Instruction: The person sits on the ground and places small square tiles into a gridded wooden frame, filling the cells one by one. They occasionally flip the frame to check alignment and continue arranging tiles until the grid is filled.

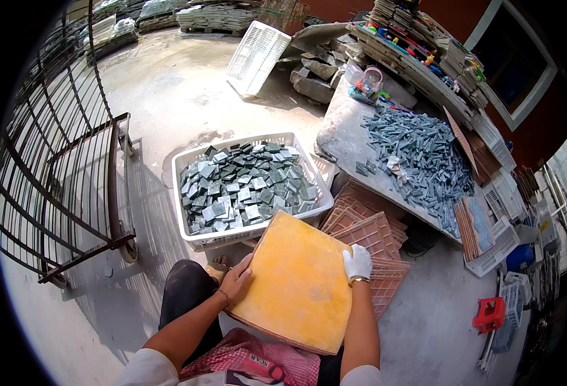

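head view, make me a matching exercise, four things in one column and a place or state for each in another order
Things:
1. orange board
2. white crate
3. red stool
4. right hand

Places or states:
A. wears a white glove
B. full of grey-green square tiles
C. held on the lap by both hands
D. on the floor at the far right

Pairs: 1-C, 2-B, 3-D, 4-A. The bare left hand grips the board's left edge.

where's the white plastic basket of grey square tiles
In the head view, the white plastic basket of grey square tiles sits centre-left on the concrete floor, just beyond the orange square board both hands hold.
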Motion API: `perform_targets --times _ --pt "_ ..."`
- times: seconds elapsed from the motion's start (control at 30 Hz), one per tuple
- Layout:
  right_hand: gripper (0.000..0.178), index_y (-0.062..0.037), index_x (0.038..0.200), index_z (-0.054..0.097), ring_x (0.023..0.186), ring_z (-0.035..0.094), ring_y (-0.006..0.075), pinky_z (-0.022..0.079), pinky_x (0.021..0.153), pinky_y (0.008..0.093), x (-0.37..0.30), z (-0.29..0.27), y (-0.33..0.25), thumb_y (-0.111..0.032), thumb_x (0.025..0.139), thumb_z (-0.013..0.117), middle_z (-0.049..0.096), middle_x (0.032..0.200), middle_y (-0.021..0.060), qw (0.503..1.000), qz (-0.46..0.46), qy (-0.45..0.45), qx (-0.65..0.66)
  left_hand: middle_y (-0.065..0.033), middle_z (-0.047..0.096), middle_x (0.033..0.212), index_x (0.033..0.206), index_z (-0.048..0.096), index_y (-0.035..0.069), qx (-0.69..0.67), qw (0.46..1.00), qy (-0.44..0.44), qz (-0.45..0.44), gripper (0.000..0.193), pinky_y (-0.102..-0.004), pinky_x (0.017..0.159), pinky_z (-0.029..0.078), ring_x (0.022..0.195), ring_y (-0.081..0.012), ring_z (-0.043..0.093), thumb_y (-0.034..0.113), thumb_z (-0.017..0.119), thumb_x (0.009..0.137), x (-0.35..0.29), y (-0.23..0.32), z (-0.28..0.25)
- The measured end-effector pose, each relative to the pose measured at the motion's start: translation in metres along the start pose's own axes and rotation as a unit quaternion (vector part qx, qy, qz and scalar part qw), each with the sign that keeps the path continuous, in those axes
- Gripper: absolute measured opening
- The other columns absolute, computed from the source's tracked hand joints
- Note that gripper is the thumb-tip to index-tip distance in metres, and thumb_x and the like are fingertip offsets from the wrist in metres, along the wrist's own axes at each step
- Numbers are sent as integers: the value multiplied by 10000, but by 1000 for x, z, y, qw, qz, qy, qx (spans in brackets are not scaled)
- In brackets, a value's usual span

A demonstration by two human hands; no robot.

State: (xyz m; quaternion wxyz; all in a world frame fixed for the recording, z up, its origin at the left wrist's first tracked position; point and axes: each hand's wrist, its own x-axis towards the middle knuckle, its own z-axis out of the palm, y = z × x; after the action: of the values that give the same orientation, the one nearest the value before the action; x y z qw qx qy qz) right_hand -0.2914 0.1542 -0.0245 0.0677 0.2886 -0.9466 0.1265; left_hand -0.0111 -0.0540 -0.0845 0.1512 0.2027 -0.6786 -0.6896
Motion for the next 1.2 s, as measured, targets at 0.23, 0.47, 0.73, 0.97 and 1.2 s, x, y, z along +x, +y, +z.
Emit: perform_targets --times 0.23,0.47,0.73,0.97,1.2 --pt "366 -32 963 527 980 486 337 388 859 416 -11 13 3 -281 722 645 544 981 165 998 -27 57 14 -155 351 1375 1316 376 22 -39 999 13 7 451 -289 1047 210 1298 -221 290 209 407 906 4 -5 4" --pt "537 -31 1213 412 1219 335 361 271 1006 463 -77 25 7 -296 785 601 368 1321 197 998 -9 -5 -70 -210 362 1351 1269 446 33 16 999 35 27 433 -329 1030 246 1280 -274 320 215 444 876 6 0 -2" --pt "563 -17 1219 390 1182 380 384 376 936 419 -230 -13 -24 -218 751 629 347 1332 208 984 160 22 80 -204 447 1259 1215 461 -1 103 981 78 146 478 -362 997 316 1182 -330 423 50 544 747 -32 -1 -4" --pt "398 49 1135 498 1068 525 277 417 899 321 -258 -14 -23 -48 754 562 550 1127 177 927 205 176 262 -186 423 1276 1213 456 -22 132 975 18 176 470 -359 1025 290 1223 -290 380 54 531 755 -42 5 -3" --pt "298 63 1094 534 961 556 156 427 854 251 -256 0 2 -26 812 572 574 1064 92 579 362 249 687 -137 373 1331 1290 354 -27 -328 944 -25 37 533 -349 1075 210 1275 -260 310 218 507 841 -33 4 -10"
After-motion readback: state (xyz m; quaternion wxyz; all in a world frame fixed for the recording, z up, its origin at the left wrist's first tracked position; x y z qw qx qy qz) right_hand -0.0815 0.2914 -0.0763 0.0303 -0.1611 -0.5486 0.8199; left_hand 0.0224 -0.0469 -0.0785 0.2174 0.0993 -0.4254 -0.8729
